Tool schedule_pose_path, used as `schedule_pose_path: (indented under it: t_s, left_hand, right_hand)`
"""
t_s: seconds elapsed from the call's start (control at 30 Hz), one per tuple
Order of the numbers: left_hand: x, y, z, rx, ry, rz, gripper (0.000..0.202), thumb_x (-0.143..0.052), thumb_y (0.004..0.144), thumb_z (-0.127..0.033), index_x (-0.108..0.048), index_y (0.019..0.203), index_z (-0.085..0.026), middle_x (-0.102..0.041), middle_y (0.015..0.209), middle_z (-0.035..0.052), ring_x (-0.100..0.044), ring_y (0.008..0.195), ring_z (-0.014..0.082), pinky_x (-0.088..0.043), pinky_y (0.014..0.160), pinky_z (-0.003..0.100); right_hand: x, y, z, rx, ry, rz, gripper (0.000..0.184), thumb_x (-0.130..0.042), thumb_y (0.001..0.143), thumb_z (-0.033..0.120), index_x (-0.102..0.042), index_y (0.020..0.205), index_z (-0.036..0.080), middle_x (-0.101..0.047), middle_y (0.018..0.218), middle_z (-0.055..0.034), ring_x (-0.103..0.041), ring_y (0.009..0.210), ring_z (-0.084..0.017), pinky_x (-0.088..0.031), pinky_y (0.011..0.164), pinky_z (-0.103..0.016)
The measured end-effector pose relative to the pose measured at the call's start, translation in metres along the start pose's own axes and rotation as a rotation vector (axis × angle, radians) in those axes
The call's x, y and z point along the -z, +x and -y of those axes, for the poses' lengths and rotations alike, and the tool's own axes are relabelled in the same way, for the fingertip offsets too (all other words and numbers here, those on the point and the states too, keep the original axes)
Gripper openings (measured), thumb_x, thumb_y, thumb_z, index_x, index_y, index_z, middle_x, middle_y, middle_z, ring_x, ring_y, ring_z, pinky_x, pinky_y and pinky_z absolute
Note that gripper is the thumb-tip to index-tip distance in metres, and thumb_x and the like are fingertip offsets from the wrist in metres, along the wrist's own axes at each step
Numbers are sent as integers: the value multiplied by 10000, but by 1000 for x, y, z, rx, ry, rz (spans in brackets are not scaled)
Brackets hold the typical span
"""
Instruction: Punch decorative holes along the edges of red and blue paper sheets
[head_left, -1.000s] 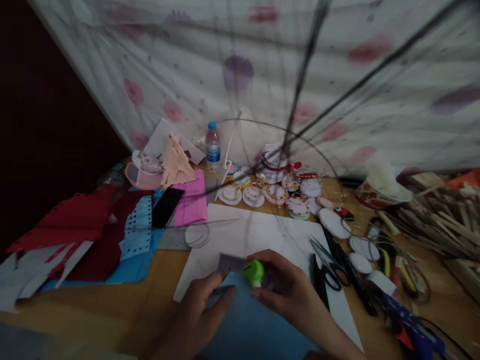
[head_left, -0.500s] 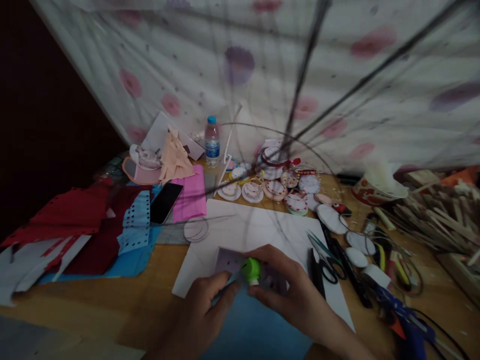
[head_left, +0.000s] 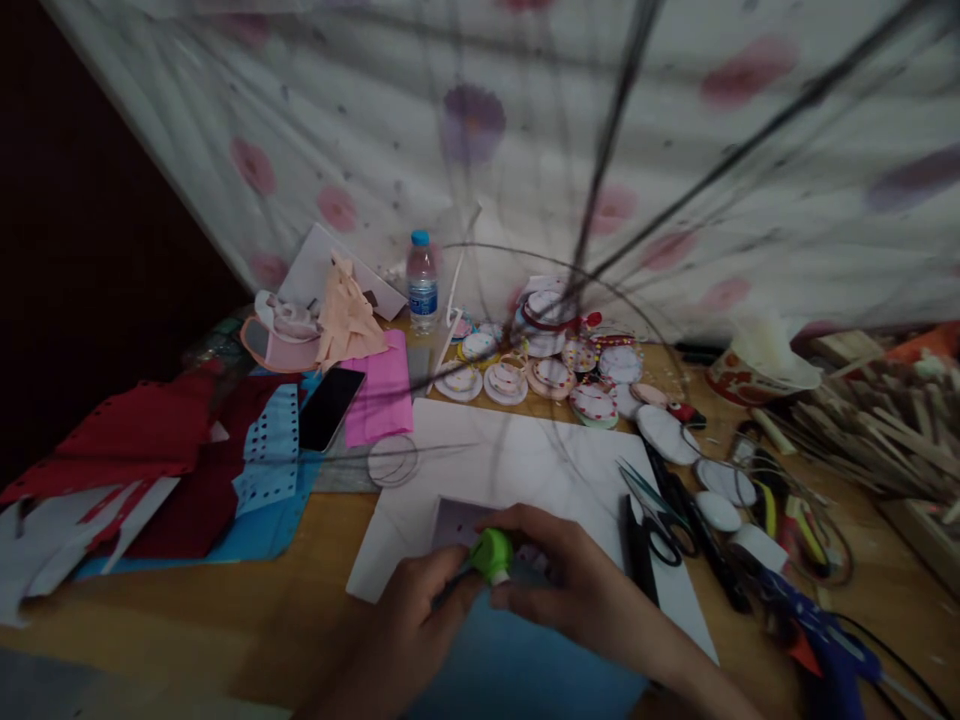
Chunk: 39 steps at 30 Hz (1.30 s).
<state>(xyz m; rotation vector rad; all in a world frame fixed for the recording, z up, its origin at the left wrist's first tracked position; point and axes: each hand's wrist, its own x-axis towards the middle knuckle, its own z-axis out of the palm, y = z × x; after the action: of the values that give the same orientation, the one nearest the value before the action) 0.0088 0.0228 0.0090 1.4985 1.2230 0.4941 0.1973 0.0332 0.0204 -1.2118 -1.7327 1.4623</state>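
1. Head view, looking down: a wooden table (head_left: 225,620) crowded on both flanks – red and blue foam sheets (head_left: 135,440) and a phone (head_left: 330,405) to the left, and scissors (head_left: 656,510), a glue gun (head_left: 832,650) and a heap of wooden sticks (head_left: 892,440) to the right.
2. A white sheet (head_left: 510,460) lies in the middle as the working surface, with a blue sheet (head_left: 517,660) over its near edge, partly under the wrists.
3. The right hand (head_left: 585,590) has its fingers curled down around a green-capped piece (head_left: 491,553), holding it upright on a small pale card (head_left: 457,520).
4. The left hand (head_left: 420,620) has its fingers drawn in narrow, the tips meeting the green piece's left side. Whether they grip it or pin the card's edge I cannot tell.
5. As I judge it, the work on the card is under way, not finished: the green piece is pressed on it, and the card sits apart from the decorated discs (head_left: 555,370) at the back.
6. Open room is slim – bare white paper lies beyond the card, and bare wood to the left of the hands. The scissors lie near the right hand, and the sheet's left corner is close to the left one.
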Motion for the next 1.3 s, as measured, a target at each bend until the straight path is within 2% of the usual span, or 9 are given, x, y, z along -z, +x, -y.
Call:
schedule_pose_path:
  t_s: [0.13,0.27,0.43,0.57,0.67,0.83,0.97,1.13,1.3]
  left_hand:
    - [2,5,-5,26,-138,40,144,-521,849,-272,-627,911,-198,-681,886,3,-610,875,199,-442,762,237]
    - [3,6,-4,67,-157,25,185,-546,837,-258,-612,1001,-202,-693,960,13,-619,916,199,-443,774,236]
    - [3,3,3,108,-196,40,187,-565,836,-300,-586,996,-204,-695,824,0,-638,785,191,-428,636,231]
    - [4,-2,6,178,-261,16,227,-565,822,-291,-490,1027,-228,-684,738,-29,-606,654,161,-385,550,215]
    - [4,-4,8,179,-258,-8,189,-537,833,-283,-453,996,-238,-648,670,-47,-587,632,156,-360,529,211]
    - [2,-3,10,150,-224,-19,137,-520,847,-275,-447,960,-249,-657,689,-50,-598,653,155,-360,558,219]
    - [0,0,5,142,-178,-8,149,-513,844,-272,-438,971,-250,-684,725,-40,-611,658,162,-380,579,230]
    - [0,4,-4,136,-106,-3,172,-483,835,-207,-405,982,-251,-684,700,-49,-632,709,174,-396,641,244]
    - [-2,4,-4,141,-94,-4,178,-478,835,-204,-400,990,-242,-683,713,-33,-639,726,181,-403,663,251]
  right_hand:
    - [4,3,-6,-95,153,66,353,-730,723,144,-596,1043,211,-650,955,-1,-597,915,-179,-456,811,-280]
    - [5,8,-6,-154,163,98,307,-729,712,159,-597,986,198,-627,887,13,-584,842,-158,-456,740,-250]
    - [7,15,-7,-219,162,178,303,-738,669,142,-579,921,194,-568,776,42,-550,738,-130,-432,623,-213]
    - [7,17,-10,-234,139,203,301,-738,674,172,-583,931,193,-581,804,27,-553,758,-136,-436,629,-215]
    - [7,17,-10,-256,146,227,352,-729,675,174,-585,996,193,-605,883,3,-563,781,-143,-445,627,-218]
    - [9,17,-8,-236,136,225,261,-686,720,208,-604,965,169,-581,813,9,-518,706,-117,-426,586,-203]
    - [11,16,-7,-232,71,225,287,-692,702,200,-608,975,176,-547,747,34,-479,639,-96,-379,517,-177]
    - [13,17,-4,-240,86,259,221,-654,698,152,-608,914,166,-569,746,28,-511,652,-104,-392,538,-186]
    - [13,17,-4,-223,8,243,207,-673,703,195,-632,905,174,-566,717,31,-503,638,-113,-397,541,-197]
